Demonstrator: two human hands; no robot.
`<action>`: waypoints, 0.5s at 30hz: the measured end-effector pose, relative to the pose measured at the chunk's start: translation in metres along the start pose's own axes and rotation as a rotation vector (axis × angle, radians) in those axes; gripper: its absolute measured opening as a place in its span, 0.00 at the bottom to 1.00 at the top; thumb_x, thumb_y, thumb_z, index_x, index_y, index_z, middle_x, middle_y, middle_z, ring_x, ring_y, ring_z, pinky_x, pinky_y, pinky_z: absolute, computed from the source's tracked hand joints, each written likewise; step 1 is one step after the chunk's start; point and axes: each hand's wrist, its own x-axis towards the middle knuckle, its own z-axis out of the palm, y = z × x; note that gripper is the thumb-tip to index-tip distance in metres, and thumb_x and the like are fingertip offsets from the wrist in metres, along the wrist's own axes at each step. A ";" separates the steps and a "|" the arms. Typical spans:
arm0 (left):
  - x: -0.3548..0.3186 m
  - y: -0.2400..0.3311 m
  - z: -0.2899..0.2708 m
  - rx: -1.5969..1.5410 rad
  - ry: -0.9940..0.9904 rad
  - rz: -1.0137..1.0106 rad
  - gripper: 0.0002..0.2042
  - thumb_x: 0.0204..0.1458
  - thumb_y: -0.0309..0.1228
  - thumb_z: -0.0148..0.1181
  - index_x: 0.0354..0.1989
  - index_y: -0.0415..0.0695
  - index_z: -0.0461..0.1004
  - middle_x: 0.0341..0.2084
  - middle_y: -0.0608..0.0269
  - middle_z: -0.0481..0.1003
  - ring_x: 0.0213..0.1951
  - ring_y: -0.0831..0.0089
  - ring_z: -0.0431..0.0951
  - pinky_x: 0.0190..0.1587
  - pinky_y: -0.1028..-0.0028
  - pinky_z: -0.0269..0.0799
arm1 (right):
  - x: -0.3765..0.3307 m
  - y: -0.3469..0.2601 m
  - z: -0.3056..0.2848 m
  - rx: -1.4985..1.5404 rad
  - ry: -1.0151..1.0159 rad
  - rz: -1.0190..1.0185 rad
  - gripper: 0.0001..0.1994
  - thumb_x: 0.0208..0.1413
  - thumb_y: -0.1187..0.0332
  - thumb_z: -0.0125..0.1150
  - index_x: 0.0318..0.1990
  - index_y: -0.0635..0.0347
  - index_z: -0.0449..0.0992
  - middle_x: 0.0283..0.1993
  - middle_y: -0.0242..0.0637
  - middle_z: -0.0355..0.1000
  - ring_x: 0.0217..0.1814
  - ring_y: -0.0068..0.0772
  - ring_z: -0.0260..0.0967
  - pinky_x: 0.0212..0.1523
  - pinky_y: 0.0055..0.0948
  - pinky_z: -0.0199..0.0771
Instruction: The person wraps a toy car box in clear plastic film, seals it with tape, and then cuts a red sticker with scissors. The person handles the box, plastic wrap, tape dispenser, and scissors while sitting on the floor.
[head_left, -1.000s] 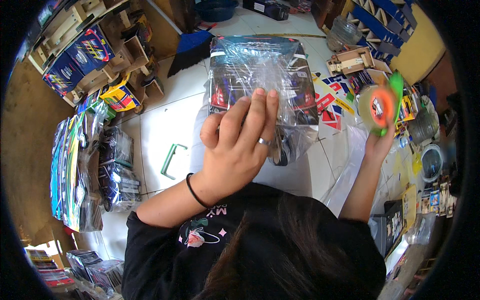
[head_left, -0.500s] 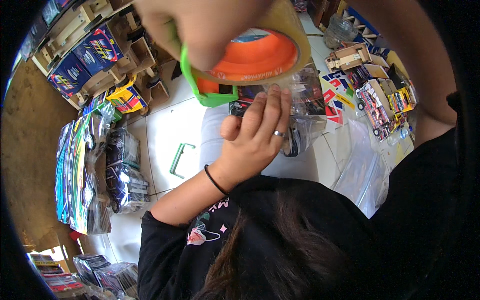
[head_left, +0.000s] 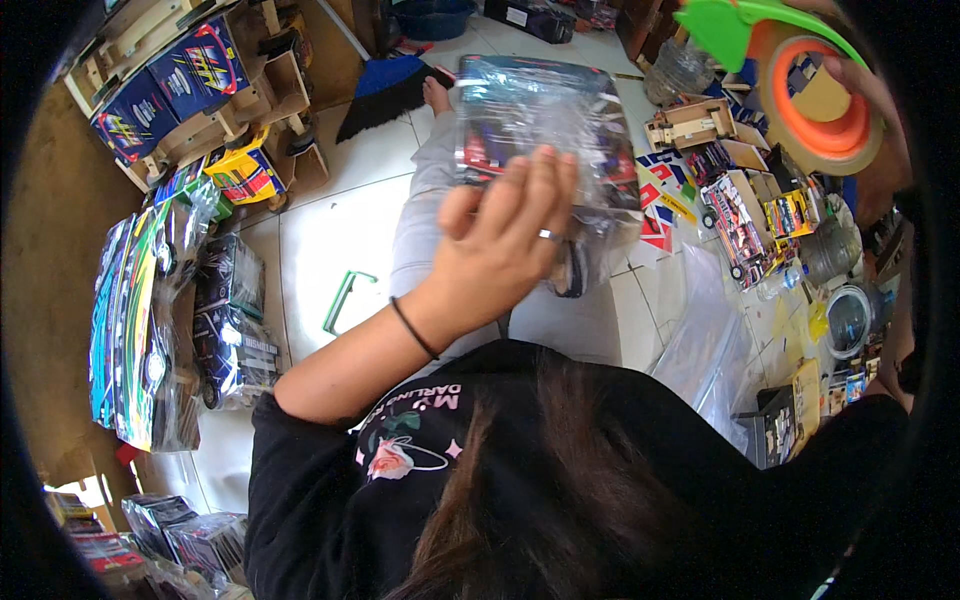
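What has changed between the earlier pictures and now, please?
The right hand swung the green tape dispenser from the right across, above the wrapped package, then back out to the upper right. Nothing was visibly let go or newly grasped. The left hand stayed flat on the package.

Broom [head_left: 392,98] near a basin [head_left: 432,20]; green bracket [head_left: 339,301] lying on white tiles [head_left: 312,235]; clear jar [head_left: 680,75] and toy truck [head_left: 733,222] farther right.
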 end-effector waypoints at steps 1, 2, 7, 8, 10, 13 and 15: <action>0.004 0.009 0.001 0.035 0.008 0.051 0.23 0.46 0.33 0.48 0.53 0.42 0.71 0.49 0.64 0.71 0.49 0.75 0.68 0.46 0.68 0.49 | -0.008 0.007 0.008 0.169 0.113 0.018 0.15 0.45 0.66 0.65 0.41 0.61 0.79 0.39 0.36 0.72 0.40 0.29 0.71 0.40 0.29 0.73; 0.008 0.018 0.000 0.028 0.017 0.038 0.22 0.46 0.34 0.48 0.52 0.42 0.71 0.48 0.64 0.71 0.49 0.75 0.68 0.46 0.68 0.49 | -0.012 0.011 0.014 0.235 0.188 -0.003 0.15 0.44 0.66 0.64 0.40 0.61 0.79 0.39 0.37 0.72 0.40 0.30 0.71 0.41 0.29 0.73; 0.013 0.031 -0.009 0.019 -0.049 -0.027 0.24 0.46 0.35 0.52 0.55 0.45 0.70 0.51 0.65 0.71 0.47 0.75 0.69 0.46 0.69 0.50 | 0.041 -0.018 0.048 0.183 0.094 -0.353 0.16 0.44 0.64 0.59 0.40 0.63 0.79 0.39 0.42 0.72 0.41 0.33 0.71 0.43 0.30 0.71; 0.012 0.029 -0.012 0.013 -0.069 -0.022 0.24 0.46 0.34 0.51 0.55 0.45 0.69 0.51 0.65 0.71 0.47 0.75 0.69 0.46 0.69 0.50 | 0.057 -0.033 0.050 0.151 -0.002 -0.407 0.17 0.44 0.64 0.58 0.40 0.64 0.79 0.39 0.43 0.72 0.41 0.34 0.71 0.43 0.30 0.71; 0.011 0.026 -0.014 0.007 -0.091 -0.009 0.25 0.45 0.34 0.51 0.56 0.45 0.69 0.51 0.64 0.71 0.47 0.75 0.69 0.47 0.68 0.51 | 0.085 -0.054 0.041 0.120 -0.327 -0.381 0.16 0.44 0.65 0.57 0.39 0.65 0.79 0.39 0.45 0.72 0.41 0.35 0.71 0.43 0.30 0.70; 0.011 0.023 -0.014 -0.028 -0.114 -0.024 0.25 0.45 0.34 0.49 0.56 0.44 0.69 0.51 0.64 0.70 0.48 0.74 0.69 0.48 0.68 0.51 | 0.095 -0.068 0.033 -0.009 -0.573 -0.335 0.15 0.45 0.66 0.56 0.39 0.66 0.78 0.41 0.46 0.70 0.42 0.37 0.69 0.44 0.30 0.70; 0.010 0.022 -0.013 -0.028 -0.116 -0.034 0.25 0.46 0.33 0.48 0.56 0.43 0.69 0.52 0.64 0.70 0.48 0.73 0.68 0.49 0.69 0.51 | 0.068 -0.052 0.032 -0.118 -0.488 -0.339 0.16 0.45 0.66 0.56 0.41 0.65 0.77 0.43 0.45 0.69 0.45 0.37 0.68 0.46 0.31 0.69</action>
